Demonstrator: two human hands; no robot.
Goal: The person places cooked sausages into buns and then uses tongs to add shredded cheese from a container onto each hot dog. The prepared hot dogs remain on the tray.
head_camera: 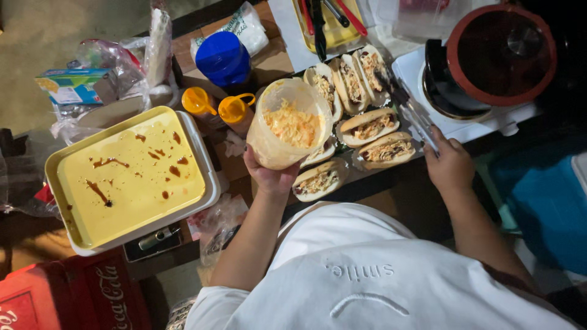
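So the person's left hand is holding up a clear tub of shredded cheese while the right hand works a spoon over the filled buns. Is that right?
Not quite. The head view shows the right hand gripping metal tongs, not a spoon, over the filled buns. The rest holds: the left hand holds up the clear tub of shredded cheese.

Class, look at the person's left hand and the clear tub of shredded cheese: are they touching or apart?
Touching. The head view shows the left hand wrapped under the base of the clear tub, lifting it tilted above the filled buns.
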